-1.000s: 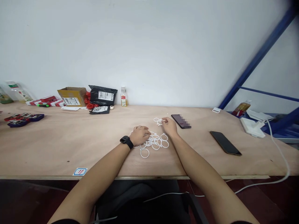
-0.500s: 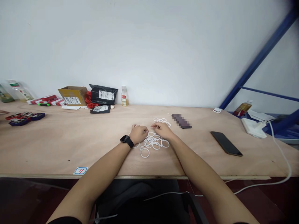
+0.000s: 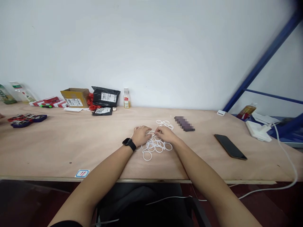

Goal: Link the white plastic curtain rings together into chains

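A loose pile of white plastic rings [image 3: 159, 148] lies on the wooden table in front of me, and one ring [image 3: 147, 156] with a small tab sits apart on the near side. My left hand [image 3: 141, 135], with a black watch [image 3: 129, 143] on its wrist, is at the pile's far left edge, fingers curled around a white ring [image 3: 151, 132]. Facing it, my right hand [image 3: 165, 134] pinches the same ring's right side between thumb and fingers. Behind my right hand lies a smaller group of white rings [image 3: 166, 122].
To the right are a pixelated dark object [image 3: 184, 123], a phone [image 3: 230, 147] and a white power adapter [image 3: 258, 130] with its cable. A bottle [image 3: 127, 98], black parcels [image 3: 106, 96] and a cardboard box [image 3: 75, 97] stand along the wall. Red and blue items [image 3: 27, 119] lie left.
My right hand has come down and slightly left, its fingertips now on a ring beside my left hand. The left hand has barely moved. The view has shifted slightly.
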A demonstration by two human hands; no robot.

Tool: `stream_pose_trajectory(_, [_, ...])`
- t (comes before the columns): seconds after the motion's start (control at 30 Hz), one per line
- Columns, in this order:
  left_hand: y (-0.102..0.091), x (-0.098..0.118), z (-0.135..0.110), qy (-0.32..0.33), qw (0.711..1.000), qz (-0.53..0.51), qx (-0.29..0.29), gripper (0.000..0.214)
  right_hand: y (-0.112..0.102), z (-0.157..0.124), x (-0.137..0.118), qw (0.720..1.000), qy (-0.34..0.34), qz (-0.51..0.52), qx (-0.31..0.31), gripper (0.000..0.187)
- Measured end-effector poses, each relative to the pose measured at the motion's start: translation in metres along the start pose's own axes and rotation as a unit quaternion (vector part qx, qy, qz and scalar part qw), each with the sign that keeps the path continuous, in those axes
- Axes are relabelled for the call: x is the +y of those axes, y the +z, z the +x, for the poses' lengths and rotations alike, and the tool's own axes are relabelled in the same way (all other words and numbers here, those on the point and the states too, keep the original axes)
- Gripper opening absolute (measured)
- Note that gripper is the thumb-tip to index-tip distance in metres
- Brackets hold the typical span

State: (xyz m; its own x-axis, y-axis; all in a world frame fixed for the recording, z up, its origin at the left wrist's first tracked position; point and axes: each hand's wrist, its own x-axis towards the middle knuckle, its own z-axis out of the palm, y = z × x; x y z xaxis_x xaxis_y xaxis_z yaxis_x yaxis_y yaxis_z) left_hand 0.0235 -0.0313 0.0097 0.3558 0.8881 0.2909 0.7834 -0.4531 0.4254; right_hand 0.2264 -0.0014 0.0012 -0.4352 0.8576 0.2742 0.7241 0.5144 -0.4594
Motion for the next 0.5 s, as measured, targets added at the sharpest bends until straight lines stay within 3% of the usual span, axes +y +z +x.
stream_pose_trajectory(0.13, [0.000, 0.000, 0.000, 0.003, 1.000, -0.014, 0.026, 0.048, 0.001, -0.001, -0.010, 0.995, -0.016, 0.082, 0.057, 0.013])
stream_pose_trajectory(0.27, [0.000, 0.000, 0.001, 0.000, 1.000, -0.020, 0.019, 0.040, 0.000, -0.002, -0.022, 0.989, -0.042, 0.112, 0.090, 0.013])
stream_pose_trajectory(0.5, [-0.001, -0.001, 0.002, 0.006, 1.000, 0.000, 0.001, 0.034, -0.002, -0.005, -0.035, 0.983, -0.087, 0.139, 0.077, 0.014])
